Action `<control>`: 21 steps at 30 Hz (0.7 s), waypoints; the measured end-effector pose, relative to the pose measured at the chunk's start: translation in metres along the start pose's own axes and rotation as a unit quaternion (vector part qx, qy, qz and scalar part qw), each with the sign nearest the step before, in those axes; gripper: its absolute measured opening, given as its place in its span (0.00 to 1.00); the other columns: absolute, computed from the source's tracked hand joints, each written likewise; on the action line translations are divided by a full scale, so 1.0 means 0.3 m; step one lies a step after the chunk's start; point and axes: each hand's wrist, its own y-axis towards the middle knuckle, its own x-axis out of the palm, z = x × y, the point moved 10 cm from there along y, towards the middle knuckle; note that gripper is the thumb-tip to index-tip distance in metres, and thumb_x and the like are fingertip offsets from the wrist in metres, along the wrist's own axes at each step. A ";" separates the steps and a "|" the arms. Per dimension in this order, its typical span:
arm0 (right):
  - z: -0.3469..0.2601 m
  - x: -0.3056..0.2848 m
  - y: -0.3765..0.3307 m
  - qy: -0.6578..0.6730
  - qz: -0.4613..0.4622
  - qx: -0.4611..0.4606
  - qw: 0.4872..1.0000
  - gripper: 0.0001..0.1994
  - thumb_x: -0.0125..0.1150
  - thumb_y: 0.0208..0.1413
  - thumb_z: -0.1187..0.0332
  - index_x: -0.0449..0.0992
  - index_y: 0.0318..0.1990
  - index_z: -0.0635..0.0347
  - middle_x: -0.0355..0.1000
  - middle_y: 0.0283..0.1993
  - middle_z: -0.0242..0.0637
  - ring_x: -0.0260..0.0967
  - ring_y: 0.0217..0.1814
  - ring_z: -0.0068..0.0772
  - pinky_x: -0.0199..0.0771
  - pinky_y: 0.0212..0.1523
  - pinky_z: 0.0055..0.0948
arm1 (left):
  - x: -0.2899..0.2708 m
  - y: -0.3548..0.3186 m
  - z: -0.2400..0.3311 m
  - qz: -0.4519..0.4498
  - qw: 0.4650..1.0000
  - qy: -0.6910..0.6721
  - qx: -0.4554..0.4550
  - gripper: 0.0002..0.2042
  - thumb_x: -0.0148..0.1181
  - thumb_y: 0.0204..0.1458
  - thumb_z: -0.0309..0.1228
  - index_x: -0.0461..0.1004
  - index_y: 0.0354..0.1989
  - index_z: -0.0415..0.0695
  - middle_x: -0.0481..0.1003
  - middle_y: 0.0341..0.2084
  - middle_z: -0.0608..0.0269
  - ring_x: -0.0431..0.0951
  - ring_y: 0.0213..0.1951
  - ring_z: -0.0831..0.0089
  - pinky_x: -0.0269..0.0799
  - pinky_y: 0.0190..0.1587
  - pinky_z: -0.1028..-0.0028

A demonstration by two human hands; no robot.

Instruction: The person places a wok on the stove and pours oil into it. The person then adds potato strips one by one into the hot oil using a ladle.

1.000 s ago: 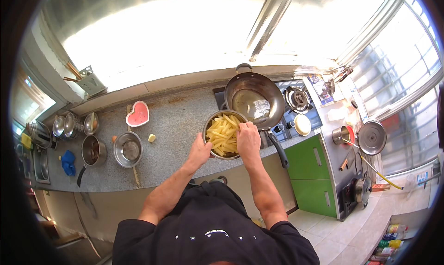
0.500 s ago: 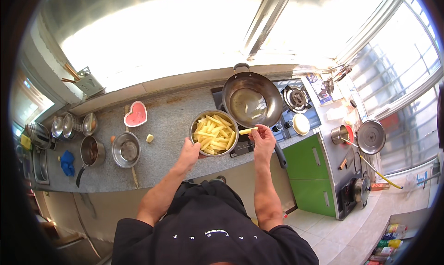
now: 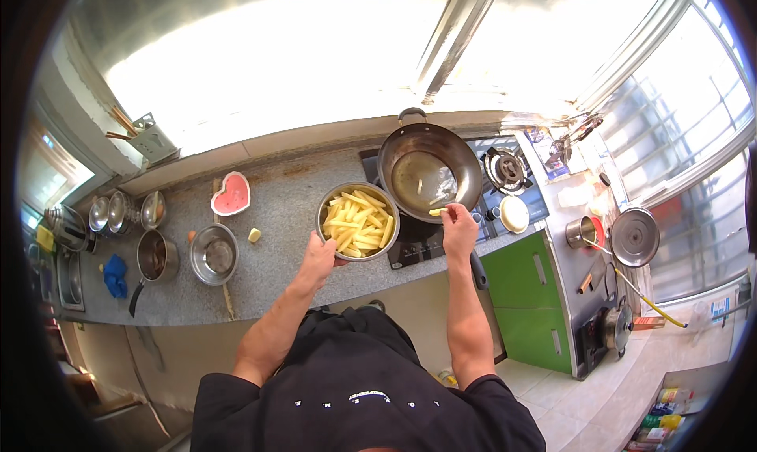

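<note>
My left hand (image 3: 318, 256) grips the rim of a round metal bowl (image 3: 322, 215) at its lower left. Raw potato sticks (image 3: 361, 222) fill the bowl, pale yellow and cut thick. Between the fingertips of my right hand (image 3: 459, 230) is a single potato stick (image 3: 437, 212), held at the near edge of a dark wok (image 3: 394, 154). Oil (image 3: 430, 176) lies shiny in the bottom of the wok, which sits on the stove. The wok's black handle (image 3: 479, 269) points toward me, partly hidden behind my right hand.
A second burner (image 3: 506, 168) and a round cream-coloured lid (image 3: 514, 214) are right of the wok. On the left counter are an empty metal bowl (image 3: 203, 275), a saucepan (image 3: 158, 256), a pink heart-shaped dish (image 3: 233, 193) and a small potato piece (image 3: 254, 235).
My right hand has moved slightly right with the potato stick, now over the wok's near edge. The bowl in my left hand has shifted a little left, away from the wok.
</note>
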 end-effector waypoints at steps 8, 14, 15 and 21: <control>-0.019 0.153 0.012 -0.118 -0.062 -0.099 0.986 0.08 0.64 0.53 0.70 0.80 0.39 0.62 0.79 0.37 0.43 0.76 0.42 0.48 0.75 0.43 0.40 | -0.012 -0.017 0.016 0.023 1.000 -0.007 -0.004 0.18 0.38 0.59 0.23 0.57 0.59 0.36 0.74 0.49 0.50 0.82 0.42 0.68 0.84 0.36 0.71; 0.004 0.183 -0.001 -0.136 -0.086 -0.117 0.980 0.08 0.63 0.54 0.67 0.80 0.36 0.64 0.79 0.36 0.45 0.76 0.44 0.49 0.74 0.47 0.42 | -0.012 -0.019 0.006 0.029 0.999 -0.017 -0.004 0.18 0.40 0.59 0.23 0.56 0.58 0.35 0.73 0.49 0.50 0.81 0.41 0.69 0.84 0.34 0.71; -0.021 0.158 -0.003 -0.125 -0.068 -0.114 0.983 0.09 0.64 0.54 0.67 0.80 0.35 0.64 0.79 0.36 0.45 0.76 0.44 0.49 0.73 0.47 0.42 | -0.016 -0.016 -0.001 0.036 0.999 -0.010 -0.004 0.18 0.40 0.59 0.23 0.56 0.58 0.35 0.73 0.49 0.50 0.81 0.41 0.69 0.84 0.33 0.71; -0.009 0.034 -0.068 -0.091 0.049 0.005 0.995 0.07 0.61 0.54 0.68 0.77 0.31 0.64 0.75 0.29 0.44 0.72 0.36 0.49 0.71 0.42 0.44 | 0.004 -0.005 -0.011 0.027 0.999 -0.016 -0.011 0.18 0.42 0.59 0.23 0.56 0.58 0.35 0.72 0.48 0.50 0.81 0.39 0.68 0.84 0.33 0.70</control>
